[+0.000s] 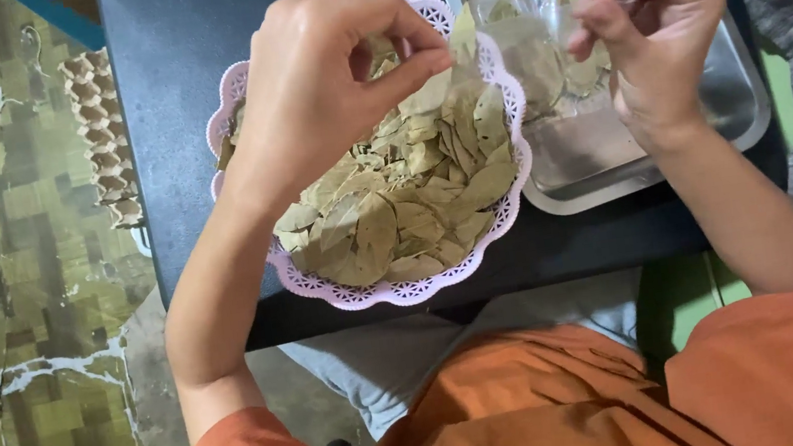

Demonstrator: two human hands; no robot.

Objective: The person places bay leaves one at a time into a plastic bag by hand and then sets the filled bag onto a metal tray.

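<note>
A pink lace-edged basket (395,294) holds a heap of dried bay leaves (404,202) on a dark table (170,100). My left hand (324,81) hovers over the basket and pinches one dried leaf (462,35) between thumb and forefinger. My right hand (655,30) is over a metal tray (739,100) and grips the edge of a clear plastic bag (548,63) with a few leaves inside. The pinched leaf is close to the bag's mouth.
A stack of ruffled paper cups (102,138) stands at the table's left edge. A patterned mat (13,300) covers the floor on the left. My orange shirt (540,407) fills the bottom of the view.
</note>
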